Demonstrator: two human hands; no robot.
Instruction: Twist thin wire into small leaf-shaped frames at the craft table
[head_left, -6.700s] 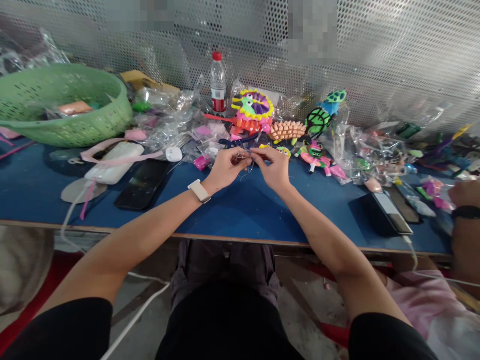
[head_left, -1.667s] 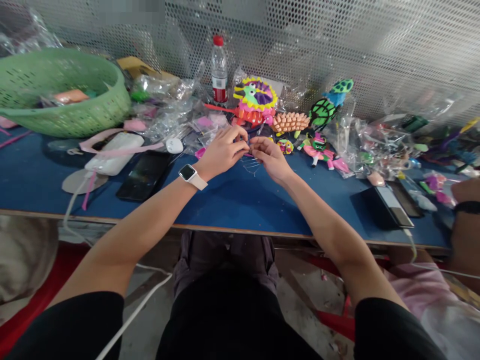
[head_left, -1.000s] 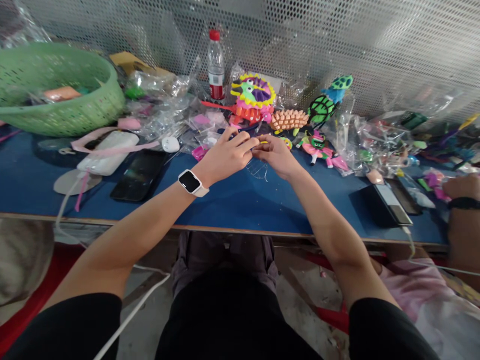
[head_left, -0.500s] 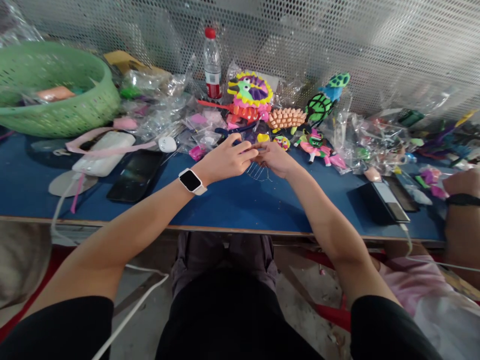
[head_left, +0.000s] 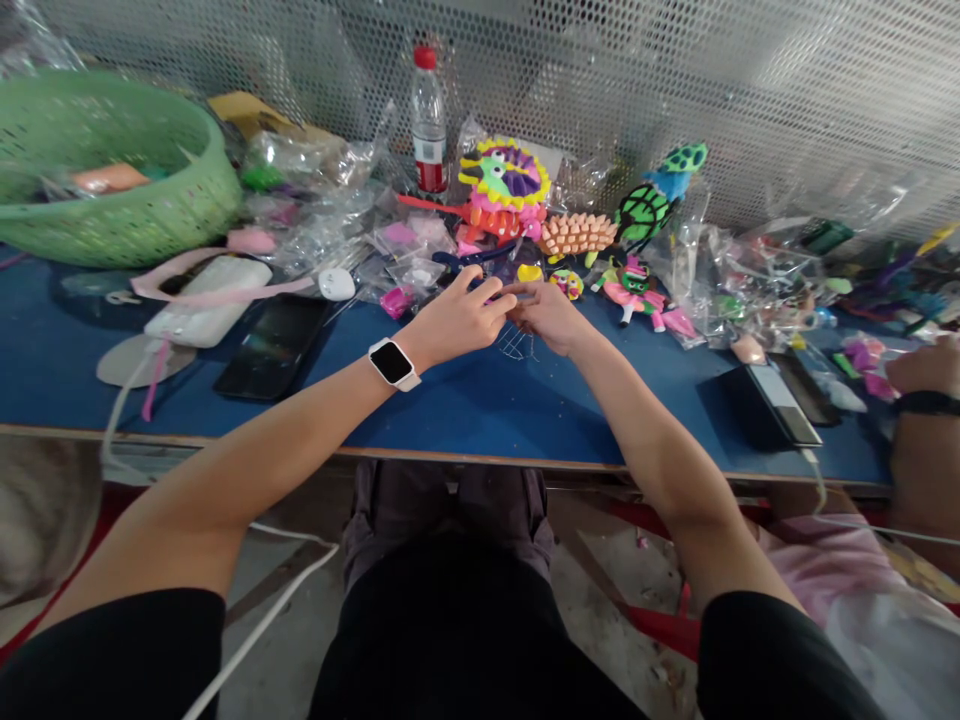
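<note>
My left hand (head_left: pixel 466 318), with a watch on its wrist, and my right hand (head_left: pixel 553 315) meet over the blue table (head_left: pixel 495 410). The fingers of both are bent together at the tips; whatever they pinch is hidden. Thin pale lines (head_left: pixel 517 344) show just below the fingers. Behind my hands lie a dark blue piece (head_left: pixel 450 260), a yellow piece (head_left: pixel 529 272) and a small round colourful piece (head_left: pixel 567 285). Farther back are a yellow-rimmed clay figure (head_left: pixel 517 185), a tan spiky clay piece (head_left: pixel 579 236) and a green and pink clay figure (head_left: pixel 634 290).
A green basket (head_left: pixel 187 215), a white power bank (head_left: pixel 206 310) and a black phone (head_left: pixel 270 350) occupy the left. A bottle (head_left: pixel 428 130) stands near the perforated panel (head_left: pixel 600 80). Plastic bags (head_left: pixel 757 270) and a black box (head_left: pixel 765 405) are on the right, beside another person's arm (head_left: pixel 926 430).
The camera view has shifted slightly. My left hand has moved a little to the right, while the two hands stay together at the fingertips.
</note>
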